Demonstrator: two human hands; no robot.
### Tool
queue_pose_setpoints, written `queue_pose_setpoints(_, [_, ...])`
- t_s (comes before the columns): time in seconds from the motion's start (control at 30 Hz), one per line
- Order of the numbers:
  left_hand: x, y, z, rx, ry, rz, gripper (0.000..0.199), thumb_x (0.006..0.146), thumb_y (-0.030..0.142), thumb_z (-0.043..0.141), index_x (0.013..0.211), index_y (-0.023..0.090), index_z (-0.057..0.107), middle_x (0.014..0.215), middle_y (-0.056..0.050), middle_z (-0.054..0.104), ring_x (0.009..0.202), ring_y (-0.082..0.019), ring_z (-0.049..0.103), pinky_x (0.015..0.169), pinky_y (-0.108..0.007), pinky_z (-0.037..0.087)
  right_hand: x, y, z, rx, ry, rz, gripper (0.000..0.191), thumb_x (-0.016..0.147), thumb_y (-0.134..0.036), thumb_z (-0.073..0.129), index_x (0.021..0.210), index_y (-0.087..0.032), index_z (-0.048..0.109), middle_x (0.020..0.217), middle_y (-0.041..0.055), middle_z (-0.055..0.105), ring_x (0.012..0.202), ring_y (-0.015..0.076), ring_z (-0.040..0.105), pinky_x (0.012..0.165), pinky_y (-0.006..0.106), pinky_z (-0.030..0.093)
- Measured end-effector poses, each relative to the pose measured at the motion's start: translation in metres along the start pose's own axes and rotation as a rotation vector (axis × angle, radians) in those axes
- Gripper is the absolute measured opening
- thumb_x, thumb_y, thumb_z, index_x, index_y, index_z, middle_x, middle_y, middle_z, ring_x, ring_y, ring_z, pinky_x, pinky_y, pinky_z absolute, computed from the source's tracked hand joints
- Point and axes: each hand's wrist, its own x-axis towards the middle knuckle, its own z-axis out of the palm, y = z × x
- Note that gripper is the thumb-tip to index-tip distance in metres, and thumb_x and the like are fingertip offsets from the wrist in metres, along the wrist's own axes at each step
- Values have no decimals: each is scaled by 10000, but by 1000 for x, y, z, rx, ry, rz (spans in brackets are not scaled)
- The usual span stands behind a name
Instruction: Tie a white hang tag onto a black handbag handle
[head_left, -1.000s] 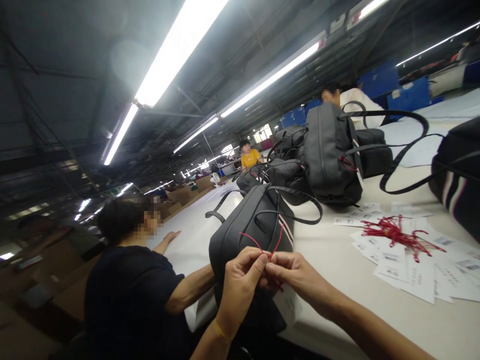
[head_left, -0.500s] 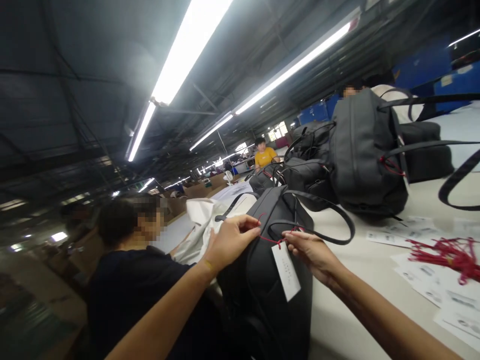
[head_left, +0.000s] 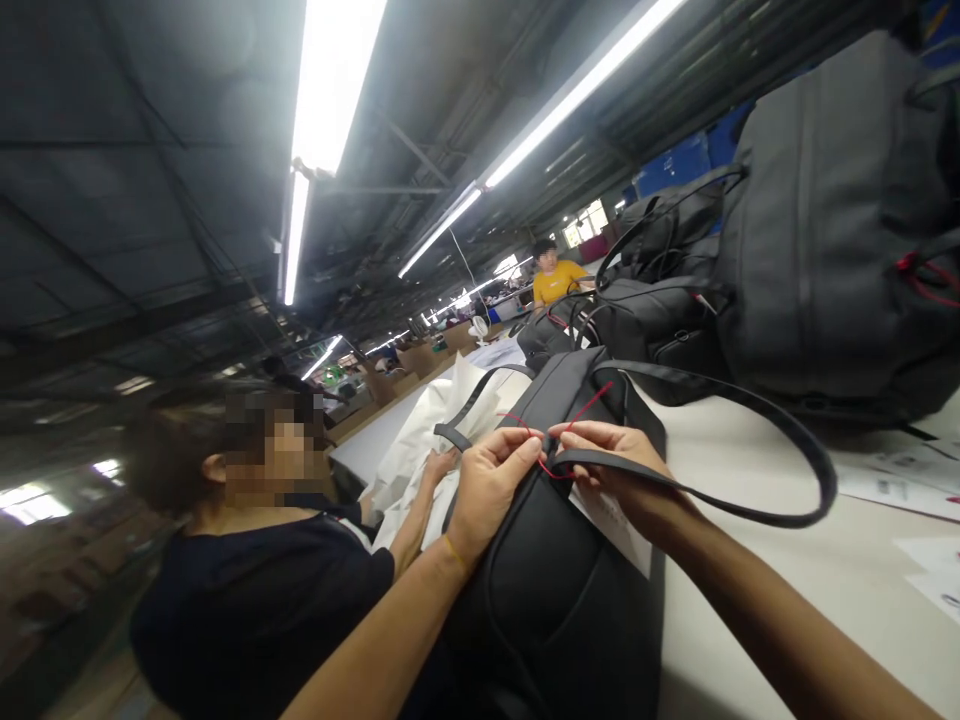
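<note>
A dark grey backpack [head_left: 555, 600] stands upright at the table's edge in front of me. Both hands meet at its top, beside the black strap loop [head_left: 750, 400]. Pinched in the fingertips of my left hand [head_left: 499, 475] is a thin red cord [head_left: 592, 402]. My right hand [head_left: 619, 465] is also closed on the cord, with its fingers around the near part of the strap. The cord runs around the strap near my fingertips; whether it is knotted cannot be seen. Below my right hand hangs a white paper tag [head_left: 615, 525], partly hidden by that hand.
Close on my left, a person in a dark top [head_left: 262, 590] handles white sheeting [head_left: 412, 430]. More dark backpacks [head_left: 847, 230] crowd the table to the right and behind. Printed papers [head_left: 900, 480] lie at the right. Farther back is a person in yellow [head_left: 559, 283].
My hands have come together at the strap, and a cord end now sticks up past my right fingers. The tag is more covered. My view has shifted, and the neighbour's hand now shows on the sheeting.
</note>
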Motion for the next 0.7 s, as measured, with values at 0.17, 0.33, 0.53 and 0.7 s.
queue_pose_setpoints(0.17, [0, -5, 2, -86, -12, -20, 415, 664, 339, 849, 985, 130, 689, 776, -49, 727, 696, -118, 653, 675, -203, 493, -1, 3, -3, -100, -7, -48, 565, 647, -491, 841, 1050, -112, 724, 758, 62, 678, 585, 124, 550, 512, 219, 410])
queue_pose_setpoints(0.33, [-1, -6, 0, -61, -42, -27, 421, 685, 332, 838, 1043, 142, 723, 909, -92, 751, 803, -159, 684, 770, -245, 518, 1, 6, -10, -291, -113, -205, 429, 779, -490, 744, 1039, -148, 749, 871, 72, 680, 820, 208, 618, 702, 280, 485])
queue_pose_setpoints(0.53, [-5, 0, 2, 34, -17, 61, 244, 751, 336, 779, 903, 145, 771, 800, -57, 736, 750, -135, 651, 739, -216, 502, -4, -2, -8, -510, -149, -312, 348, 867, -448, 638, 1073, -189, 746, 894, 53, 673, 856, 203, 612, 730, 268, 470])
queue_pose_setpoints(0.7, [-4, -1, 0, 80, 108, 98, 256, 745, 387, 773, 858, 157, 767, 611, 6, 639, 486, -46, 431, 475, -171, 342, -6, -9, -11, -495, -176, -238, 348, 809, -362, 683, 1095, -167, 714, 987, 68, 687, 874, 218, 629, 686, 257, 482])
